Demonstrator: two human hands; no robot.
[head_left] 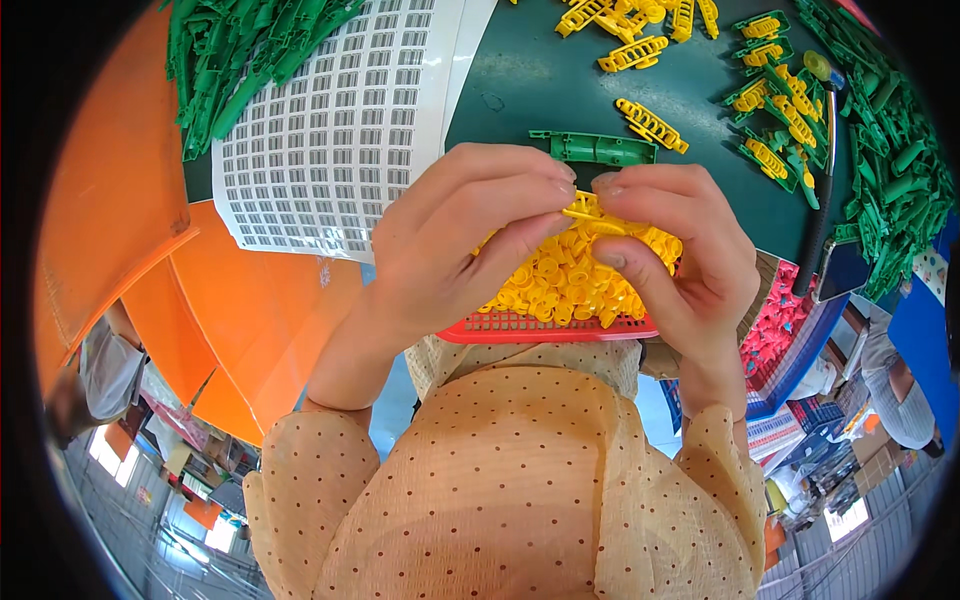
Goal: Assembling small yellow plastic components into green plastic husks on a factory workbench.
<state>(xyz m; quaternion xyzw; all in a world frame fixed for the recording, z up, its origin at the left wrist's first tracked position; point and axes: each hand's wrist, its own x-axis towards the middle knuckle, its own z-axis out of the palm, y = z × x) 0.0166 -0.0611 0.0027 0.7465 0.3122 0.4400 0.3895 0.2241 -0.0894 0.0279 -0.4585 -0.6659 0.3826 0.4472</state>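
Note:
Both hands meet over a red basket (545,330) heaped with small yellow ring-like plastic pieces (565,285). Between the fingertips is a yellow plastic part (588,210), partly hidden by the fingers. My left hand (450,235) pinches its left end, thumb and fingers together. At its right side, my right hand (695,240) is curled with the index fingertip on the part and the thumb lower down. Just beyond the fingertips, a green half-shell (603,148) lies hollow side up on the dark green table. A slotted yellow part (651,125) rests behind it.
Sheets of small printed labels (320,150) and a pile of green shells (255,60) lie at left. More yellow parts (635,52) are at the back. On the right are green-and-yellow assemblies (768,100), a hammer (826,150), a phone (843,270) and more green shells (900,160).

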